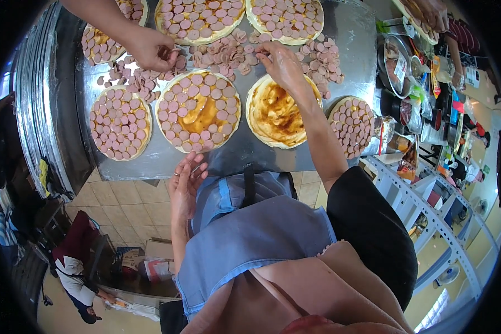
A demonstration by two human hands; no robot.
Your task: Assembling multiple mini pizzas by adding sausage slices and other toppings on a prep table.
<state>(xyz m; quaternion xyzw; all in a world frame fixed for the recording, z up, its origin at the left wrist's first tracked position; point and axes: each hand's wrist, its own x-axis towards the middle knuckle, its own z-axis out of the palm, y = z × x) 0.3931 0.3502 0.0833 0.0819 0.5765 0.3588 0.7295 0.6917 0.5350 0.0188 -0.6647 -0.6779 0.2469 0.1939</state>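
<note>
My right hand (281,62) reaches across a sauced dough round (275,114) that has no slices on it. Its fingertips are drawn together at the loose sausage slices (225,55); whether a slice is between them is hidden. Palm up, my left hand (189,175) hangs by the table's near edge, fingers loosely curled and apart, just below a pizza (200,92) with sausage slices round its rim and bare sauce in the middle. Another person's hand (150,49) is closed over the slices at the upper left. Fully covered pizzas lie at the left (121,125) and right (350,127).
Three more topped pizzas (200,19) line the far side of the metal table (345,55). Stacked metal trays (42,100) stand at left. A grey perforated metal frame (423,206) and a crowded worktop with a steel bowl (394,67) are at right. Other people are nearby.
</note>
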